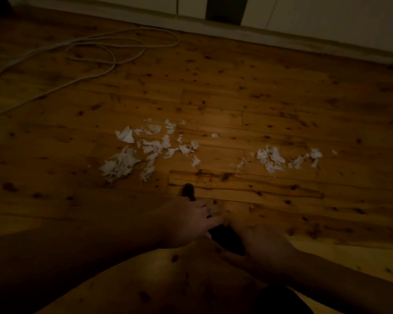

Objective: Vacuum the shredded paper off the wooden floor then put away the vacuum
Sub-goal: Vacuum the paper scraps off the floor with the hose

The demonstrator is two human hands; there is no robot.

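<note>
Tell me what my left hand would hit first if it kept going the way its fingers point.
Probably the dark object between your hands; the left hand points rightward at it, with the right hand just beyond. Dim light leaves depth unclear.

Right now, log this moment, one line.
shredded paper: two patches | left hand: at dark object | right hand: beside it, grip unclear | cord: looped far-left
</note>
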